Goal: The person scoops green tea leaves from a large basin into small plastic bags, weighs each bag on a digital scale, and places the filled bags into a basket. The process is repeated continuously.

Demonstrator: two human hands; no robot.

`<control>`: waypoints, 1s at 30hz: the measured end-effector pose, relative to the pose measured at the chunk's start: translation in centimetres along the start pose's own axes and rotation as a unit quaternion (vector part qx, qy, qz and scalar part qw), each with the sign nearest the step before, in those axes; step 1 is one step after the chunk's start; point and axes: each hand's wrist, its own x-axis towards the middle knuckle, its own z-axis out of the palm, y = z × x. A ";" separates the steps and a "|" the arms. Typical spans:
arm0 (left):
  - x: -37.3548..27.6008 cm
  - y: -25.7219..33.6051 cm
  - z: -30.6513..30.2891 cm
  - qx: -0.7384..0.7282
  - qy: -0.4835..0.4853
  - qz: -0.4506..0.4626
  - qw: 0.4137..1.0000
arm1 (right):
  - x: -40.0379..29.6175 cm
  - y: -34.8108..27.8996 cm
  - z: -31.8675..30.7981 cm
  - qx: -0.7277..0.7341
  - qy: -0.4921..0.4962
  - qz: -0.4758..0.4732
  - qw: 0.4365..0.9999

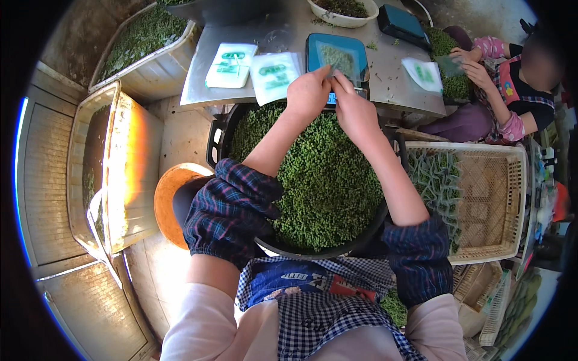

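A clear plastic bag partly filled with small green peppercorns lies on the teal platform of a digital scale. My left hand and my right hand meet at the bag's near end, both pinching its edge between fingertips. Below my wrists stands a large black tub heaped with loose green peppercorns. To the left of the scale are two stacks of flat printed bags, one pile beside another pile that overhangs the metal table.
At right, a white plastic crate holds rows of filled bags. A co-worker handles a bag by another peppercorn heap. A second scale and a white basin stand behind. Large bins and an orange stool are left.
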 end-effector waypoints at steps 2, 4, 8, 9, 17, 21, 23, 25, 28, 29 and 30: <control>-0.5 0.2 -1.5 -0.029 -0.023 -0.028 0.999 | -3.0 -0.1 -0.4 0.059 0.064 -0.006 0.996; -1.6 -0.6 -2.1 -0.060 -0.004 -0.050 0.997 | -5.3 0.7 -0.4 0.106 0.053 0.013 0.993; -4.0 -1.2 -3.0 -0.088 0.006 -0.099 0.991 | -7.9 1.4 1.1 0.092 -0.035 0.023 0.995; -4.5 -1.2 -3.2 -0.092 0.008 -0.110 0.990 | -8.0 1.6 1.5 0.066 -0.017 0.000 0.998; -7.2 -1.8 -3.6 -0.058 -0.028 -0.106 0.992 | -7.9 0.8 -0.8 0.231 -0.001 0.099 0.968; -7.7 -0.9 -3.1 -0.123 -0.045 -0.121 0.984 | -7.8 2.3 -0.1 0.353 0.030 0.132 0.926; -8.0 -1.4 -2.7 -0.136 -0.065 -0.112 0.982 | -7.7 2.8 0.0 0.471 0.033 0.164 0.866; -8.8 -1.8 -2.2 -0.147 -0.081 -0.093 0.981 | -7.6 2.9 0.1 0.565 0.007 0.196 0.801; -9.9 1.0 -1.9 -0.310 -0.105 -0.076 0.942 | -7.8 2.4 -0.2 0.622 0.010 0.200 0.757; -10.1 1.5 -1.5 -0.358 -0.098 -0.065 0.926 | -7.8 1.8 -0.3 0.631 0.015 0.191 0.752; -10.3 1.7 -1.2 -0.367 -0.120 -0.086 0.918 | -7.7 1.2 -0.3 0.639 0.019 0.182 0.747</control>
